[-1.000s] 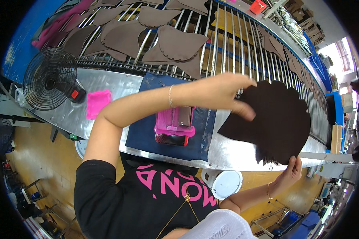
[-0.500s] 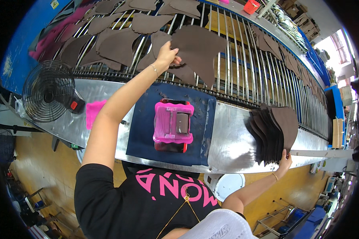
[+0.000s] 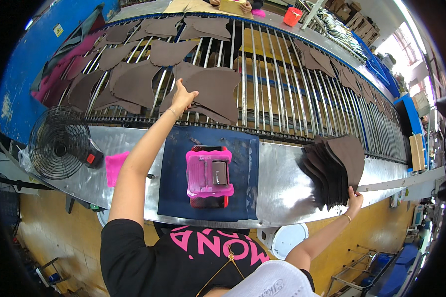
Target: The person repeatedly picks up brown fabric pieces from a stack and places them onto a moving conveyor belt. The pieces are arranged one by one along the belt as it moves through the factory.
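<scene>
Handling brown sheets (image 3: pixel 215 85)
Left hand (image 3: pixel 185 97) is reaching open-fingered over them, far left; right hand (image 3: pixel 355 200) is gripping a stack (image 3: pixel 351 156), near right.

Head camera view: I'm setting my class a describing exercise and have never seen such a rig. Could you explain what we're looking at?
There is no robot: these are a person's bare hands, seen from above by a wide fisheye camera worn on the head, so straight edges look bent. A metal table carries a fan, a pink cloth and a blue mat under a pink tray-like object. Beyond are metal rods bearing flat brown pieces. The left hand is at one piece; the right hand touches a stack of similar pieces. How firmly either grips is unclear.
</scene>
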